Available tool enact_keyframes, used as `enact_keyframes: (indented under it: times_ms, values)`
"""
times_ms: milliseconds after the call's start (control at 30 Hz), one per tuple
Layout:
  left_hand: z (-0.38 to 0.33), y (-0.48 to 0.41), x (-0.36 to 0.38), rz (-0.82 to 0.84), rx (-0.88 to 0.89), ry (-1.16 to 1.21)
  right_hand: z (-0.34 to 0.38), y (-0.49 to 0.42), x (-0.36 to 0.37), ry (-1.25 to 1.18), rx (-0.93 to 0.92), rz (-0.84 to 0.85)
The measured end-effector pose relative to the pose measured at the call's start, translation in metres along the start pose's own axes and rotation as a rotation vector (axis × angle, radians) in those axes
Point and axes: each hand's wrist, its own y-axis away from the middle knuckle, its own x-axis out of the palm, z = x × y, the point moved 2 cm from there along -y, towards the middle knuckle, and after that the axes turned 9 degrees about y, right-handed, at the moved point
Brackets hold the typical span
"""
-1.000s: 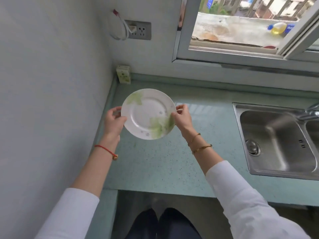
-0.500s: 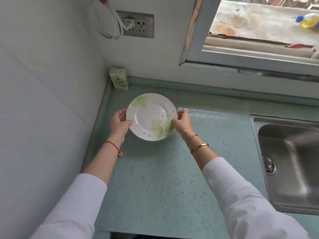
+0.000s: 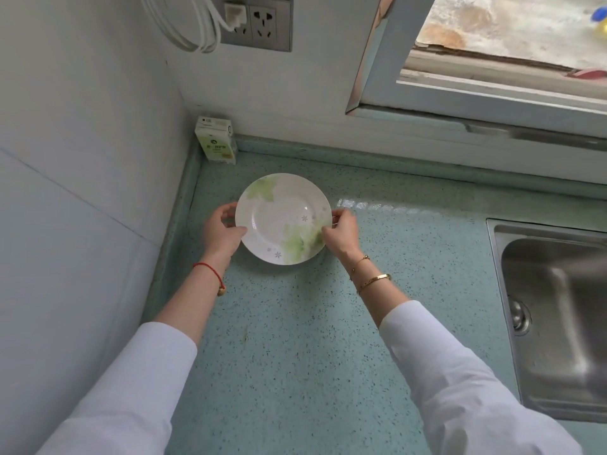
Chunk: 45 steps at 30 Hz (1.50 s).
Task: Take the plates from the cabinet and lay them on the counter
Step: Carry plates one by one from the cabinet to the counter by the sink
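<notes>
White plate [image 3: 281, 214] with green leaf print and small flower marks sits in the upper-centre of the frame, face up and roughly level, over the back left part of the green speckled counter [image 3: 295, 349]. A shadow shows under its near edge; can't tell if it's touching the counter or just above it.

Left hand [image 3: 222, 232] grips the plate's left rim, thumb on top, fingers curled under. Right hand [image 3: 341, 232] pinches the right rim, fingertips [image 3: 325, 228] on the green print. Both hands are grasping the plate.

Red string bracelet [image 3: 209, 270] on the left wrist, gold bracelets [image 3: 374, 279] on the right. White sleeves run in from the bottom of the frame.

Small carton [image 3: 216, 141] stands upright in the back corner, near the plate but apart. Wall socket [image 3: 258, 23] at top, with a white cable [image 3: 193, 27] looped beside it. Window frame [image 3: 374, 80] upper right. Steel sink [image 3: 558, 326] at the right edge, well apart from the plate.
</notes>
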Motion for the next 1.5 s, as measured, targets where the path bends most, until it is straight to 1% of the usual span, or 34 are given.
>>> enact_keyframes:
  times_ms: [433,667,800,900,1067,1367,1500]
  values:
    - [0.008,-0.009,-0.001,0.028,0.007,-0.05,-0.007,0.0,0.007,0.023,0.029,0.024]
    - [0.016,-0.005,-0.006,0.115,-0.013,-0.075,-0.002,0.008,0.001,0.038,0.017,0.104]
    - [0.015,0.002,-0.013,0.143,-0.046,-0.054,0.002,0.022,-0.012,0.019,0.011,0.085]
    - [0.007,0.015,-0.024,0.112,-0.029,-0.042,0.001,0.037,-0.023,-0.034,0.007,0.072]
    - [-0.013,0.066,-0.046,0.078,0.136,0.062,0.01,0.081,-0.041,-0.172,-0.05,0.074]
    - [-0.045,0.203,-0.099,0.021,0.296,0.299,0.028,0.188,-0.084,-0.344,-0.219,0.165]
    - [-0.05,0.273,-0.114,-0.029,0.353,0.337,0.028,0.233,-0.101,-0.392,-0.312,0.228]
